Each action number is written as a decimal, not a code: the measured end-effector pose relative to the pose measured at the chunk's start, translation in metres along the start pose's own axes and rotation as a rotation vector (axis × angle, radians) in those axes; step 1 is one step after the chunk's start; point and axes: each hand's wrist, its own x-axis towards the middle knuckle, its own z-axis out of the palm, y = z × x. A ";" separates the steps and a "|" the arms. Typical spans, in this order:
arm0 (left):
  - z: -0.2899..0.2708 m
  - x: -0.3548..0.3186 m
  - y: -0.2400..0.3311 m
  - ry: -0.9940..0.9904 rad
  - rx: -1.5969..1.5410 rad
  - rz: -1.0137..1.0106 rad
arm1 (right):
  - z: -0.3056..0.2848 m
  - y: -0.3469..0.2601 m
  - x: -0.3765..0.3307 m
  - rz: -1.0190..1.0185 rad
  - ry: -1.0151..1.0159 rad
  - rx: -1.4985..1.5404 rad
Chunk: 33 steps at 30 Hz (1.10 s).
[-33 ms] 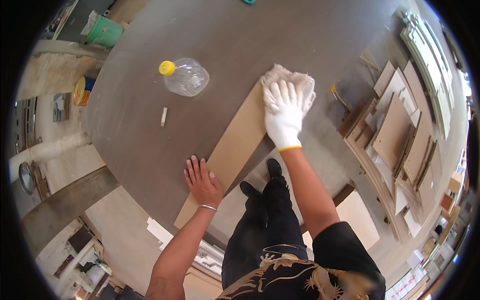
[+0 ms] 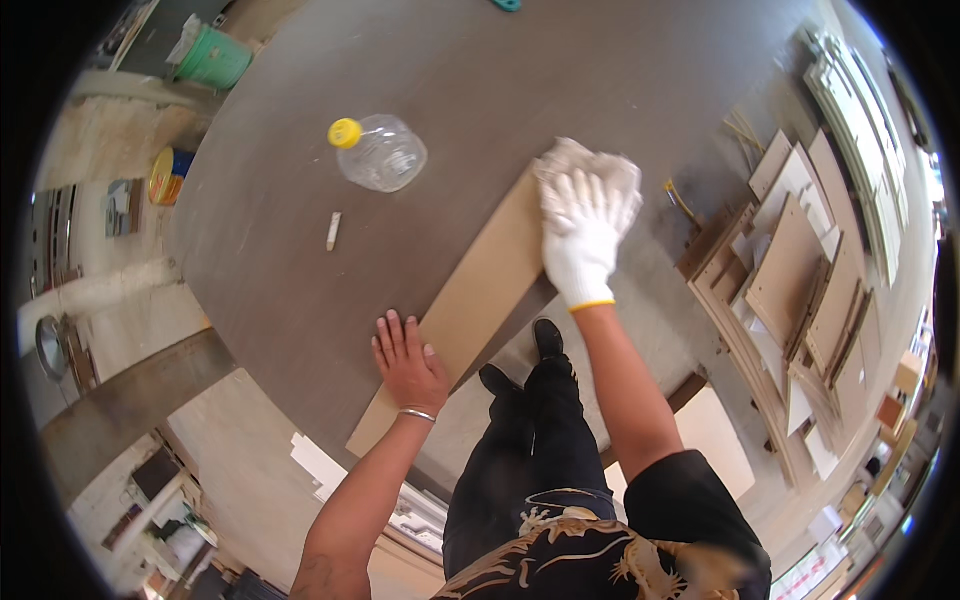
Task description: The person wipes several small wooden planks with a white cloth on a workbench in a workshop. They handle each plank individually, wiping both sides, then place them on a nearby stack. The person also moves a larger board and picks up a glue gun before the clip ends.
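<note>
A long tan board [image 2: 470, 285] lies slantwise along the near edge of the grey-brown tabletop [image 2: 290, 300]. My bare left hand [image 2: 412, 362], with a silver bracelet at its wrist, rests flat with fingers apart across the board's left edge, fingertips over the tabletop. At the far end, my right hand [image 2: 585, 225] wears a white knit glove with a yellow cuff. It holds a crumpled whitish rag [image 2: 570, 157] pressed down on the board, hiding that end. Beyond my left hand stand a clear plastic bottle [image 2: 388, 158] with a yellow cap and a small white stick-shaped piece [image 2: 333, 231].
Stacked board offcuts [image 2: 790, 260] lean on the floor at the right, with long white panels [image 2: 860, 140] behind them. A green bucket [image 2: 213, 57] is at the far left, near a yellow-and-blue can [image 2: 170, 177]. A teal object [image 2: 507, 4] lies at the table's far side.
My gloved right hand and the rag have shifted slightly right and toward me. My left hand stays on the board. The whole view has moved a little.
</note>
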 end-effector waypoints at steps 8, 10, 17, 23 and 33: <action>-0.004 -0.004 0.002 -0.084 0.000 -0.047 | -0.021 -0.097 -0.002 -0.272 -0.391 0.412; -0.006 -0.003 0.002 -0.029 0.006 -0.024 | -0.030 -0.130 -0.032 -0.334 -0.263 0.636; -0.003 -0.008 0.008 0.175 -0.091 -0.245 | -0.080 -0.094 0.041 -0.560 -0.428 0.200; -0.011 -0.010 0.003 0.284 -0.265 -0.166 | -0.071 -0.142 -0.057 -0.743 -0.343 0.464; 0.020 -0.088 0.065 0.145 -0.130 -0.113 | -0.056 -0.065 0.033 -1.261 -0.786 0.168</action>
